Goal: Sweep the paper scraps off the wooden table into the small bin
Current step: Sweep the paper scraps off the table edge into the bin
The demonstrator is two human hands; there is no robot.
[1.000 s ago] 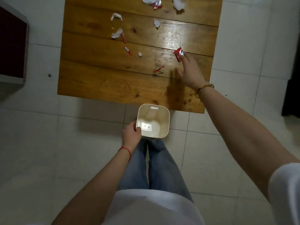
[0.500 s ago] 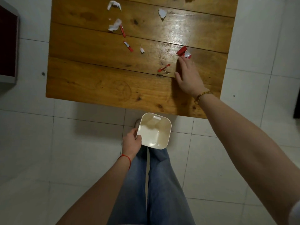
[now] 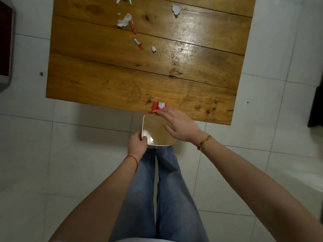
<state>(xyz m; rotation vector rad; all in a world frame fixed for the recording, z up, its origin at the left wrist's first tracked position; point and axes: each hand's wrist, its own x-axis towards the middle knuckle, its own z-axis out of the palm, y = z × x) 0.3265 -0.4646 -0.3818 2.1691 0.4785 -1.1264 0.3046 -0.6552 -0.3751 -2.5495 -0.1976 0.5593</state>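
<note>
The wooden table (image 3: 122, 81) fills the upper part of the head view. My left hand (image 3: 137, 144) grips the left rim of the small cream bin (image 3: 153, 131), held just below the table's near edge. My right hand (image 3: 176, 125) lies flat with fingers apart over the bin, its fingertips touching red and white scraps (image 3: 158, 106) at the table's very edge. Further back lie a white scrap with a red strip (image 3: 125, 22), a red strip (image 3: 138, 44), a small white bit (image 3: 153, 48) and a white scrap (image 3: 175, 9).
White floor tiles (image 3: 70, 154) surround the table. A dark cabinet (image 3: 6, 42) stands at the left edge, and a dark object (image 3: 316, 105) at the right edge. My legs in blue jeans (image 3: 157, 189) are below the bin.
My right hand has dragged the red and white scraps from the table's middle right to its near edge above the bin. The bin has moved up under the edge.
</note>
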